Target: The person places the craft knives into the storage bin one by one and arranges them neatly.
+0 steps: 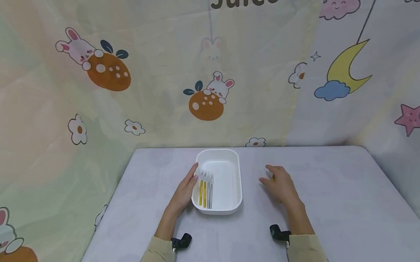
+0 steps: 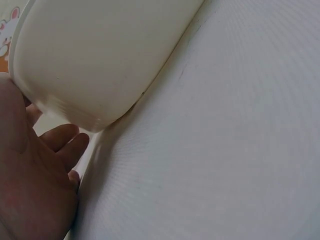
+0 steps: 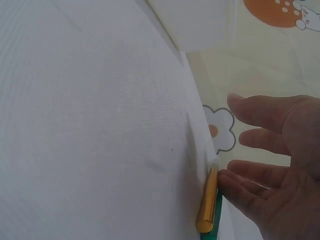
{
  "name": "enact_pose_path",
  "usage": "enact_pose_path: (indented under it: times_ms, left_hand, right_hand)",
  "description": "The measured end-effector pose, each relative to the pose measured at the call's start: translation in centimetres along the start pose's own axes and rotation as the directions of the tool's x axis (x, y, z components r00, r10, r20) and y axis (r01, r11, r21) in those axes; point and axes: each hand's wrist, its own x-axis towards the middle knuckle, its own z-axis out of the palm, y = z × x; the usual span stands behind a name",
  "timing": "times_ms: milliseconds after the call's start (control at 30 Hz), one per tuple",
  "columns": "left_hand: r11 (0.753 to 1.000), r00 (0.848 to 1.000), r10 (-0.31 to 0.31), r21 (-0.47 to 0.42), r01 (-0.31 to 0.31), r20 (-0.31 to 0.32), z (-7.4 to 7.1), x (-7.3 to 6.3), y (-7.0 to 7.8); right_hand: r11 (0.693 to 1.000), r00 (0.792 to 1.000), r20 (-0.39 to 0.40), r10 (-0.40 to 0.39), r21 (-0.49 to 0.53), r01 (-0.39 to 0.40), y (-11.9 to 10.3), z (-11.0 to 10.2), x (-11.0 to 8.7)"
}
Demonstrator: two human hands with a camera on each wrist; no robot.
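A white rectangular tray (image 1: pixel 222 209) stands on the table. Along its left side lie several slim yellow and silver pen-like sticks (image 1: pixel 205 194) with clear ends. My left hand (image 1: pixel 183 191) rests against the tray's left wall, fingers extended; in the left wrist view the hand (image 2: pixel 37 165) is beside the tray's outer wall (image 2: pixel 95 55). To the right of the tray, my right hand (image 1: pixel 282 185) hovers low with spread fingers. Below it lie a yellow stick (image 3: pixel 208 202) and a green stick (image 3: pixel 218 212), partly hidden; a fingertip is close to them, contact cannot be told.
The table (image 1: pixel 356 210) has a pale cloth cover. Behind it and to the left hangs a printed curtain (image 1: pixel 154 80) with rabbits and flowers, meeting the table's back edge. A black wrist camera (image 1: pixel 280 233) sits on each forearm.
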Motion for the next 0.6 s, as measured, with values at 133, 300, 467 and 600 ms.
enact_pose_path:
  times_ms: [133,300,467,600]
  left_hand:
    - [1.000,1.000,-0.001,0.008,0.001,-0.002,-0.1,-0.1,0.0]
    - [1.000,1.000,0.004,0.009,-0.004,-0.006,0.0,0.0,0.0]
    - [1.000,1.000,0.000,0.014,0.000,-0.005,0.1,0.1,0.0]
    - [1.000,1.000,-0.001,0.016,0.001,-0.008,0.1,0.1,-0.1]
  right_hand:
    - [0.999,0.999,0.039,-0.020,-0.037,0.021,-0.1,0.2,0.2]
    - [0.990,0.993,0.092,-0.071,-0.118,0.082,-0.2,0.9,0.6]
    - [0.976,0.992,0.102,-0.081,-0.193,0.100,-0.1,1.5,0.8]
    - [0.970,0.993,0.089,-0.082,-0.222,0.100,0.0,2.0,0.9]
